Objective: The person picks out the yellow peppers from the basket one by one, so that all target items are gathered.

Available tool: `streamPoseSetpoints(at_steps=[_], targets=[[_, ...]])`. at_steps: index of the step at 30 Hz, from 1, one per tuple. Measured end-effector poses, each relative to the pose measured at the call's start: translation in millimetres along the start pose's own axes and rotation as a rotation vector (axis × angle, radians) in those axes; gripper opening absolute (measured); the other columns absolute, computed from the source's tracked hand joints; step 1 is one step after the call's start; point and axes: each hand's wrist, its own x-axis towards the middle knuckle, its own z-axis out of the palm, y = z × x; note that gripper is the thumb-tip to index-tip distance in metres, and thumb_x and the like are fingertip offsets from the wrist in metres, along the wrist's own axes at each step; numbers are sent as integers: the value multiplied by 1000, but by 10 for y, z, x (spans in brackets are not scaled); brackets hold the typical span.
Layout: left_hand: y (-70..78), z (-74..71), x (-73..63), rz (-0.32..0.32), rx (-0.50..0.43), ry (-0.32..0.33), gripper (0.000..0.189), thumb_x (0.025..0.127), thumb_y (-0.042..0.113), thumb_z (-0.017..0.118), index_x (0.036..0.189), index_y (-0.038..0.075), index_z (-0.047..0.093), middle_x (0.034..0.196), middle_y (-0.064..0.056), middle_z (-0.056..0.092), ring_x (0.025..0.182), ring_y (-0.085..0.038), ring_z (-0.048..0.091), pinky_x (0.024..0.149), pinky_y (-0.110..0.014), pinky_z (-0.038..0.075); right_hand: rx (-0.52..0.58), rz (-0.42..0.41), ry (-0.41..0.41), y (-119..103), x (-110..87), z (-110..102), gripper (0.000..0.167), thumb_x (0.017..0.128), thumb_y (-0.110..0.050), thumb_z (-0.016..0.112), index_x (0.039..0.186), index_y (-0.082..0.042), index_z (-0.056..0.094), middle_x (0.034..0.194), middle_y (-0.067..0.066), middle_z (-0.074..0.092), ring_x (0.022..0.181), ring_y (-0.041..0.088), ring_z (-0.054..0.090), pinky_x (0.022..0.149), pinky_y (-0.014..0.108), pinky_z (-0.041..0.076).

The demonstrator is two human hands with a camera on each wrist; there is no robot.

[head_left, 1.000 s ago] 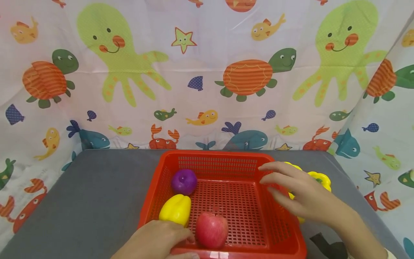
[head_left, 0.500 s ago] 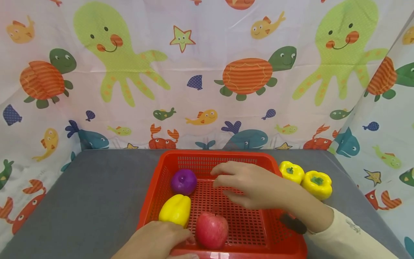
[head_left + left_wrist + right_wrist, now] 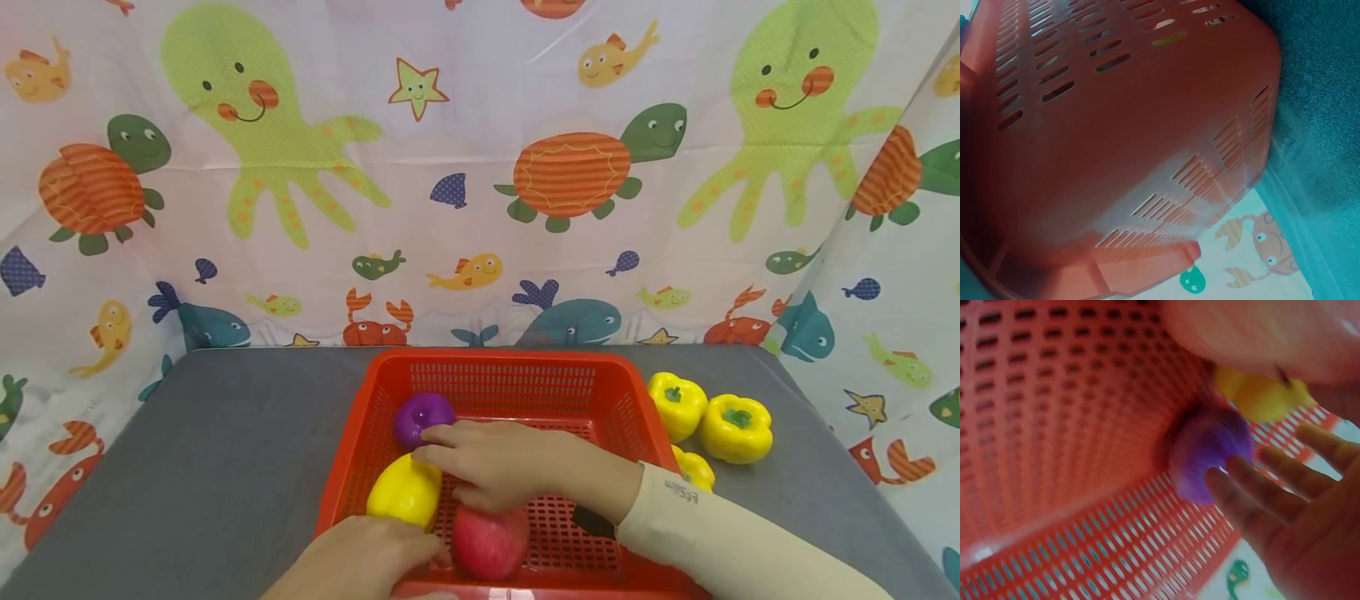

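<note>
My right hand (image 3: pixel 498 462) is over the inside of a red plastic basket (image 3: pixel 517 356), fingers spread and loosely bent, holding nothing. Its fingertips are right by a round purple fruit or vegetable (image 3: pixel 422 410) with a small nub on top. The right wrist view shows those fingers (image 3: pixel 1266 494) overlapping the purple piece (image 3: pixel 1204 453). Beside it in the basket lie a yellow bell pepper (image 3: pixel 405 490) and a red apple (image 3: pixel 491 546), partly covered by the right hand. My left hand (image 3: pixel 360 557) grips the basket's near left rim. Only the basket's outer wall (image 3: pixel 1110 150) shows in the left wrist view.
Right of the basket, three yellow bell peppers stand on the grey table: one at the back (image 3: pixel 677 407), one further right (image 3: pixel 737 429), and one partly hidden by the basket rim (image 3: pixel 695 469). A patterned curtain (image 3: pixel 465 167) closes off the back and sides.
My right hand has moved left from above the peppers beside the basket, across it, to the purple piece. The left hand stays at the rim.
</note>
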Motion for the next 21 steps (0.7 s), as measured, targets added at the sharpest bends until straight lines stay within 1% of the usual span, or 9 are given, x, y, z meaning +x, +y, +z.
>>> streamPoseSetpoints(at_steps=[3, 5, 8, 10, 12, 14, 16, 19, 21], targets=[[-1, -1, 0, 13, 4, 2, 42, 89, 68, 58, 104, 31, 71, 92, 27, 62, 77, 4, 56, 70, -27, 53, 37, -4, -43, 2, 68, 36, 51, 97, -17, 62, 146, -12, 49, 149, 8, 48, 135, 19, 47, 110, 30, 35], [-3, -5, -2, 18, 7, 8, 42, 89, 69, 58, 103, 31, 71, 92, 28, 61, 76, 5, 56, 70, -26, 53, 74, -9, -58, 1, 104, 44, 51, 98, -17, 61, 147, -10, 48, 148, 7, 48, 134, 17, 47, 110, 28, 34], [-8, -5, -6, 20, 10, 15, 43, 89, 69, 58, 103, 31, 71, 91, 28, 61, 76, 5, 56, 71, -26, 53, 137, -19, -59, -7, 156, 54, 53, 98, -17, 61, 148, -9, 45, 145, 5, 51, 127, 13, 51, 108, 25, 36], [-12, -5, -8, 17, 12, 15, 45, 89, 70, 57, 103, 30, 71, 91, 28, 61, 76, 4, 56, 73, -27, 53, 170, -17, -58, -13, 183, 59, 56, 98, -17, 62, 150, -8, 42, 140, 3, 53, 118, 10, 54, 104, 21, 39], [-15, -1, -10, 19, 16, 14, 46, 89, 70, 57, 103, 29, 71, 92, 28, 61, 77, 4, 56, 73, -28, 53, 190, -9, -64, -19, 207, 57, 60, 97, -17, 64, 151, -9, 40, 134, 1, 54, 108, 7, 54, 97, 17, 41], [-18, 2, -11, 16, 17, 9, 47, 89, 71, 57, 103, 29, 71, 92, 27, 61, 77, 4, 56, 74, -28, 53, 189, -10, -76, -25, 232, 52, 61, 95, -17, 66, 150, -11, 41, 128, -1, 53, 102, 7, 52, 92, 14, 41], [-20, 7, -10, 20, 23, 10, 47, 88, 71, 57, 103, 29, 71, 92, 27, 61, 77, 4, 56, 73, -28, 53, 211, -9, -98, -34, 260, 37, 62, 93, -15, 68, 150, -14, 43, 131, -1, 51, 107, 7, 50, 93, 15, 41], [-25, 10, -10, 22, 31, 18, 47, 88, 71, 56, 104, 29, 70, 92, 27, 60, 77, 4, 55, 72, -28, 53, 228, -21, -119, -49, 316, 21, 65, 89, -12, 71, 149, -19, 47, 142, 0, 46, 125, 10, 46, 100, 21, 40], [-33, 9, -10, 34, 43, 32, 47, 90, 70, 55, 104, 29, 71, 92, 27, 60, 78, 4, 56, 72, -28, 53, 218, -30, -125, -62, 358, 17, 70, 86, -10, 74, 149, -22, 47, 147, -2, 44, 132, 10, 41, 103, 23, 38]])
